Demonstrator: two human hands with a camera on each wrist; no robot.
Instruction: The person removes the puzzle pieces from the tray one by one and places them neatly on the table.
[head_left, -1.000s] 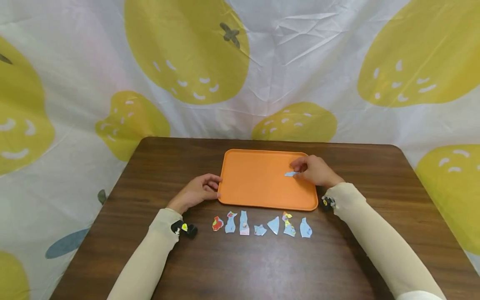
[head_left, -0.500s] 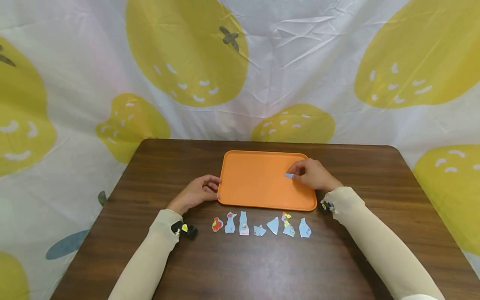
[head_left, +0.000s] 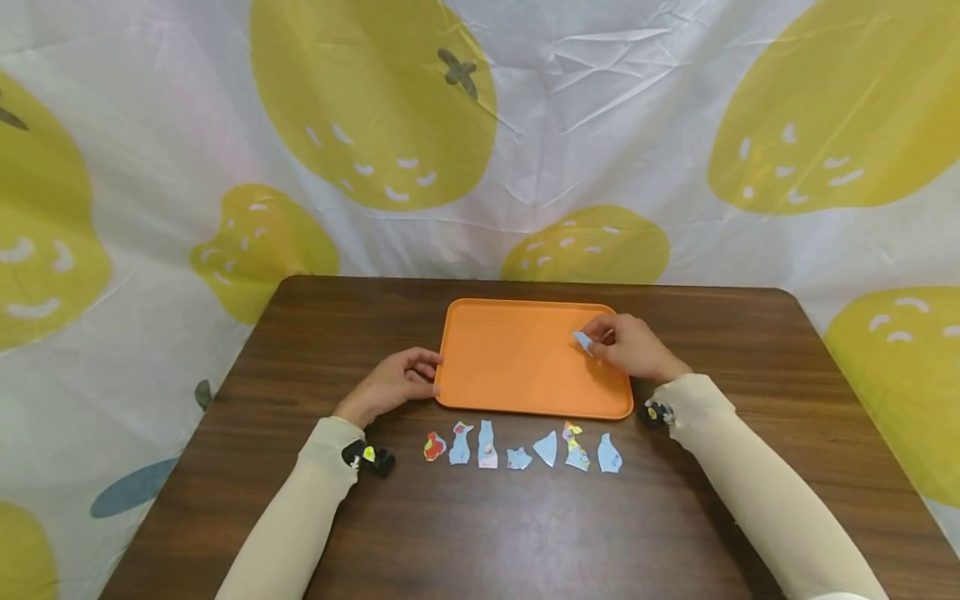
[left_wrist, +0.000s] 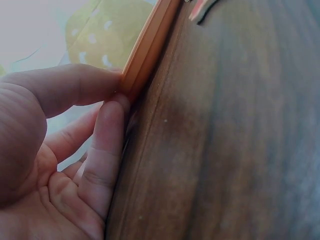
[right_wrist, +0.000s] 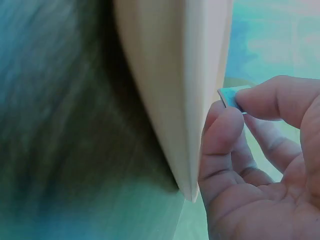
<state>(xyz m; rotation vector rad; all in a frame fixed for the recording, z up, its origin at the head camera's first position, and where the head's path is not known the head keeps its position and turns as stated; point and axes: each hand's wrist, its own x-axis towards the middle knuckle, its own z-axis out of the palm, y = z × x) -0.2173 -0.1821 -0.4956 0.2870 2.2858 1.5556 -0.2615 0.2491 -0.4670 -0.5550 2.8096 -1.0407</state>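
An orange tray (head_left: 517, 358) lies on the brown table. At its left rim, my left hand (head_left: 390, 385) holds the edge; in the left wrist view the thumb (left_wrist: 82, 87) and a finger meet at the orange rim. Over the tray's right part, my right hand (head_left: 633, 346) pinches a small light blue puzzle piece (head_left: 582, 342) between thumb and fingers. The right wrist view shows that flat puzzle piece (right_wrist: 232, 96) tilted at the fingertips, partly covered by the thumb.
Several irregular puzzle pieces lie in a row before the tray, from a red one (head_left: 434, 447) at left to a light blue one (head_left: 609, 453) at right. Behind the table (head_left: 510, 533) hangs a white cloth (head_left: 600, 92) with yellow fruit prints.
The light blue puzzle piece has turned and tilted in my right hand's fingers, over the tray's right part. My left hand stays at the tray's left rim.
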